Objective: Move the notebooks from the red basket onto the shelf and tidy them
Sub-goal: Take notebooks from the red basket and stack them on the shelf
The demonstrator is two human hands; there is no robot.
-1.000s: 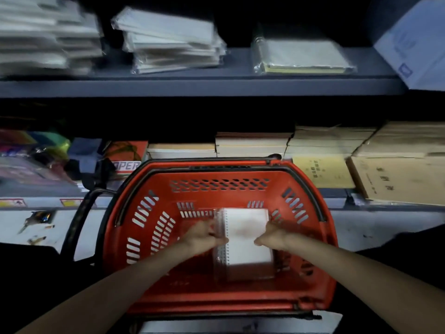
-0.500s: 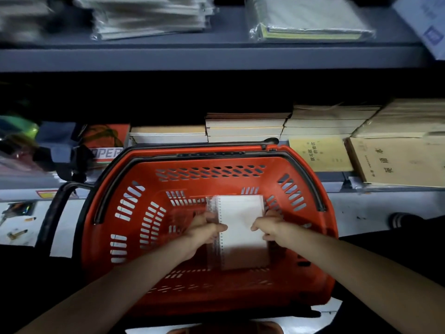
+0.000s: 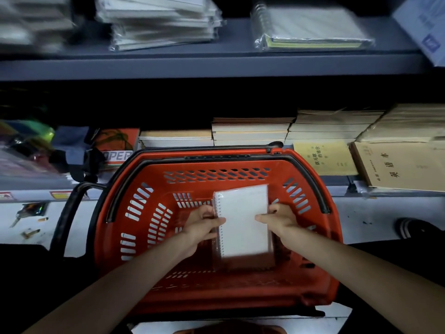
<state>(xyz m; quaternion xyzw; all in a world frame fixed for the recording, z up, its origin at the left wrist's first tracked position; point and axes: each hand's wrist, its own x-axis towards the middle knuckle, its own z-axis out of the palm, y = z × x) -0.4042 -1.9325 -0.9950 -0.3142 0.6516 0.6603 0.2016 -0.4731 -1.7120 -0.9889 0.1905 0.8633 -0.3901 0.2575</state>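
Notebooks (image 3: 243, 227): small stack, white top cover, spiral binding along left edge, clear plastic wrap; lower ones darker and blurred. Stack is inside red basket (image 3: 144, 213), right of centre, slightly askew. Left hand (image 3: 201, 225) grips spiral side, thumb over cover, fingers curled round edge. Right hand (image 3: 279, 219) grips opposite side, thumb lying on cover, fingers curled behind. Resting on basket floor or lifted: cannot tell. Grey shelf (image 3: 216, 66) above basket carries wrapped stacks (image 3: 163, 22).
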